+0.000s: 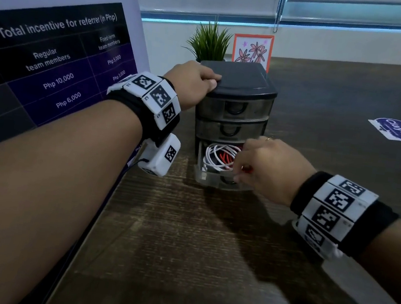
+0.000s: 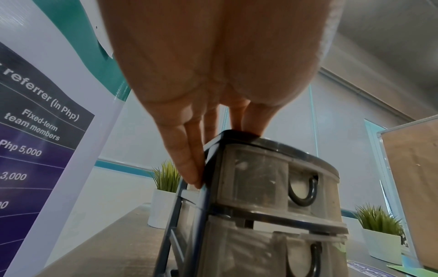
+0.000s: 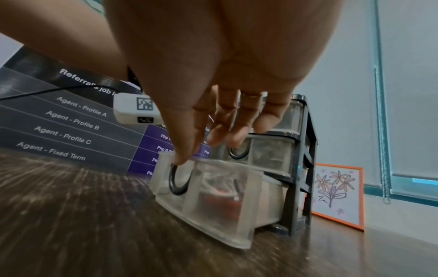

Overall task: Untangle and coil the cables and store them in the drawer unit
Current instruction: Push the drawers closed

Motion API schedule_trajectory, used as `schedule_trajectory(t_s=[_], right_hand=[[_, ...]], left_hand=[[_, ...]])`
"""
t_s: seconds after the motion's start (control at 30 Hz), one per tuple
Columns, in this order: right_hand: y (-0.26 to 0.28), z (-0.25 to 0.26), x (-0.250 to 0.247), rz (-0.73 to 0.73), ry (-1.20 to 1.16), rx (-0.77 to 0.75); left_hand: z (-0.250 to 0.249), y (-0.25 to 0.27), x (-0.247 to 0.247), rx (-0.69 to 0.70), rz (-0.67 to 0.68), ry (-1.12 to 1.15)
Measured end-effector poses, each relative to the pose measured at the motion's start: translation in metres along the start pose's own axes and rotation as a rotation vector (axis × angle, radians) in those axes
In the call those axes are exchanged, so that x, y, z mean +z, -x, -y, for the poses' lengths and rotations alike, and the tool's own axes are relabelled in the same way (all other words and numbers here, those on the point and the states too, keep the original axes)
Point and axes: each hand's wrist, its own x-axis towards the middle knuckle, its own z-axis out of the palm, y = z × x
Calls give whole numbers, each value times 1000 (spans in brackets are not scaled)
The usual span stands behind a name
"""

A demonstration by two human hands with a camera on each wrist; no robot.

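Observation:
A dark grey drawer unit (image 1: 240, 81) (image 2: 255, 178) (image 3: 301, 150) with three translucent drawers stands on the wooden table. Its bottom drawer (image 1: 206, 177) (image 3: 213, 206) is pulled out and holds coiled white cables (image 1: 215, 153) and red cable (image 1: 226, 157) (image 3: 220, 198). My left hand (image 1: 202, 82) (image 2: 189, 146) rests on the unit's top left corner, thumb on the lid, straight fingers down its side. My right hand (image 1: 240, 166) (image 3: 201, 142) hovers over the open drawer's front. Its thumb touches the top of the black ring handle (image 3: 177, 180). Its fingers hang relaxed and hold nothing.
A tall printed banner (image 1: 55, 55) stands close on the left. Behind the unit are a potted plant (image 1: 209, 43) and an orange-framed flower drawing (image 1: 252, 50). A round sticker (image 1: 399, 130) lies on the dark table (image 1: 183, 250) to the right.

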Motion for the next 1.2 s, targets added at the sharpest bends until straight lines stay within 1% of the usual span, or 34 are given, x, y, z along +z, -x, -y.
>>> schedule_trajectory(t_s=[0.13,0.2,0.3,0.47,0.63,0.73,0.77,0.8,0.83,0.87,0.97,1.0,1.03,1.1,1.13,1.2], right_hand=[[-13,-5,-3,9,-38,197],[-20,-8,-4,14,-26,250],[-27,-11,-2,30,-5,289],[-38,-13,4,50,-71,363],[-41,-10,3,105,-75,398],[-39,-7,-1,150,-56,383],[-38,-5,-2,127,-58,370],[-36,-3,-4,74,-74,359],[-35,-1,-7,-14,-102,347],[-33,0,-10,-130,-133,330],[-34,1,-21,-547,-182,221],[-37,-1,-24,-642,-190,190],[-40,-3,-28,-684,-196,176],[-48,-10,-34,-653,-167,193],[-52,-15,-36,-605,-143,216],[-60,-26,-40,-460,-107,260]], left_hand=[[-1,2,0,-5,5,7],[-2,2,0,-4,6,14],[-2,2,-1,-1,4,9],[0,1,0,7,2,7],[1,0,0,14,12,30],[2,0,0,15,14,24],[1,0,0,16,13,20],[1,0,0,16,10,11],[1,0,0,17,6,-8],[0,1,1,20,1,-34],[-3,1,3,23,-10,-100],[-4,2,3,16,-14,-108],[-5,3,3,8,-16,-112],[-6,5,2,-1,-16,-115],[-6,5,2,0,-16,-120],[-7,6,2,12,-17,-124]])
